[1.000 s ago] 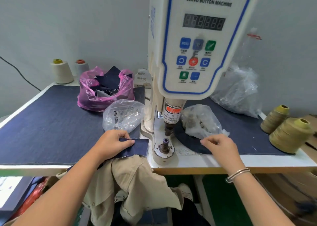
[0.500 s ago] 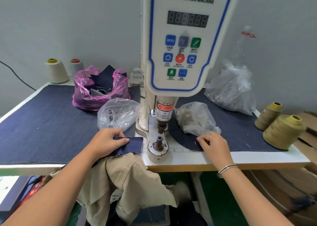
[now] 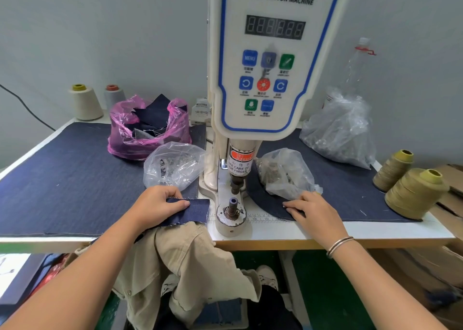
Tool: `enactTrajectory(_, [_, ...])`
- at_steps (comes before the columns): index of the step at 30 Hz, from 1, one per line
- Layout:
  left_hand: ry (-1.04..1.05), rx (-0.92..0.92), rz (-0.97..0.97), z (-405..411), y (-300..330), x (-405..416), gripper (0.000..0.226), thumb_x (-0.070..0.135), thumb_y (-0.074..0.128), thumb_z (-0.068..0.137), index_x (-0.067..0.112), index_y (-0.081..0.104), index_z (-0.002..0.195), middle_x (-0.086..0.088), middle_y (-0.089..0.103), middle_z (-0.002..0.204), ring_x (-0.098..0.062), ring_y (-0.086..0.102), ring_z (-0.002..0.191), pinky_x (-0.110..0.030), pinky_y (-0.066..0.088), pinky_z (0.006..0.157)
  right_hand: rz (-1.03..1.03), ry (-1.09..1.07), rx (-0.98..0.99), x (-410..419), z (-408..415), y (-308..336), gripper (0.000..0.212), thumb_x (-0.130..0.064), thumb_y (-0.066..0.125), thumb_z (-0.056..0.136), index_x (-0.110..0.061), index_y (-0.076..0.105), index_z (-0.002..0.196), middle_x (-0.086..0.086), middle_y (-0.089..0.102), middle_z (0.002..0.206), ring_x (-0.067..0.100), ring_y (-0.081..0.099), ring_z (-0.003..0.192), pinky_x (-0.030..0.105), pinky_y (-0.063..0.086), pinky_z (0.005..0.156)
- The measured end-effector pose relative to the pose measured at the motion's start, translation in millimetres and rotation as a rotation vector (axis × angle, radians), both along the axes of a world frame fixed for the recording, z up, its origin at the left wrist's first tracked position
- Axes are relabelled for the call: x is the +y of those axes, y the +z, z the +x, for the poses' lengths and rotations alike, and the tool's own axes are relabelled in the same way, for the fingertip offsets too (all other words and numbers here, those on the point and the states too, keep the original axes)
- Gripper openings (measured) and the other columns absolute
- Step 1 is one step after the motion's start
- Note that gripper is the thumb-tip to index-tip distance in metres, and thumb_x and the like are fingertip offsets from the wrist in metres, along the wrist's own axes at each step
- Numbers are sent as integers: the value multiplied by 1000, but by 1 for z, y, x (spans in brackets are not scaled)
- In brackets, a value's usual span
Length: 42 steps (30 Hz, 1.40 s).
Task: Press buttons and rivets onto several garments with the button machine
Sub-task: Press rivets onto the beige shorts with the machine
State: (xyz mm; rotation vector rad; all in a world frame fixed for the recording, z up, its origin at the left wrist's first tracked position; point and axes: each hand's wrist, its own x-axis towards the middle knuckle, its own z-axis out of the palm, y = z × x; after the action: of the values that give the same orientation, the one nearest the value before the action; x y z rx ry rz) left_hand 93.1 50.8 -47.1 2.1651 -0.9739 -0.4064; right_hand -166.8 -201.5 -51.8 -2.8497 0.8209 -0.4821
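The white servo button machine [image 3: 270,54] stands at the table's middle, its lower die [image 3: 233,204] bare under the punch. My left hand [image 3: 160,204] holds a dark denim strip [image 3: 194,210] just left of the die, thumb on top of the cloth. A beige garment [image 3: 180,259] hangs from under that strip over the table's front edge. My right hand [image 3: 313,212] lies with relaxed fingers on the dark cloth next to a clear bag of metal fasteners [image 3: 285,174], right of the die. Nothing shows between its fingertips.
A second clear bag of fasteners [image 3: 172,164] lies behind my left hand, and a pink bag of denim pieces [image 3: 147,129] sits farther back. A larger clear bag [image 3: 340,131] is at the back right. Thread cones [image 3: 416,192] stand at the right edge, and others [image 3: 85,101] at the back left.
The view has shifted a little to the right. Both hands stay almost where they were, the left on the denim strip and the right beside the bag.
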Motion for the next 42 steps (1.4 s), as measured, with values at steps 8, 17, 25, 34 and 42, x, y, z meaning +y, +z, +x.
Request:
enactTrajectory(8, [-2, -12, -2, 1, 0, 0, 24, 25, 75, 82, 25, 65, 60, 6, 67, 66, 0, 57, 60, -23, 43, 62, 90, -98, -38, 6, 13, 1, 14, -35, 59, 91, -30, 72, 94, -12, 57, 85, 10, 51, 88, 24, 41, 67])
enactTrajectory(17, [-5, -8, -11, 1, -1, 1, 20, 25, 75, 81, 24, 66, 63, 8, 68, 69, -8, 61, 70, -22, 43, 66, 532, 239, -409, 74, 56, 49, 10, -21, 69, 84, -29, 68, 77, -7, 65, 76, 3, 53, 69, 12, 41, 62])
enactTrajectory(25, [-1, 2, -10, 3, -2, -1, 22, 28, 76, 80, 28, 65, 61, 10, 66, 69, -4, 60, 69, -20, 42, 64, 433, 326, -345, 81, 60, 48, 8, -16, 67, 87, -20, 65, 80, -17, 50, 68, -4, 52, 70, 9, 38, 61])
enactTrajectory(34, [-2, 1, -9, 2, -1, 0, 20, 27, 76, 81, 24, 66, 63, 7, 68, 72, -8, 61, 71, -24, 44, 68, 233, 353, -252, 84, 63, 56, 11, -18, 70, 85, -7, 70, 85, -20, 43, 65, 0, 46, 59, 8, 35, 58])
enactTrajectory(42, [-3, -5, -16, 3, -2, 0, 20, 28, 76, 80, 24, 66, 63, 7, 68, 72, -7, 61, 70, -22, 44, 65, 150, 356, -262, 88, 61, 56, 15, -18, 70, 85, -7, 75, 94, -19, 40, 67, -4, 40, 58, 11, 28, 58])
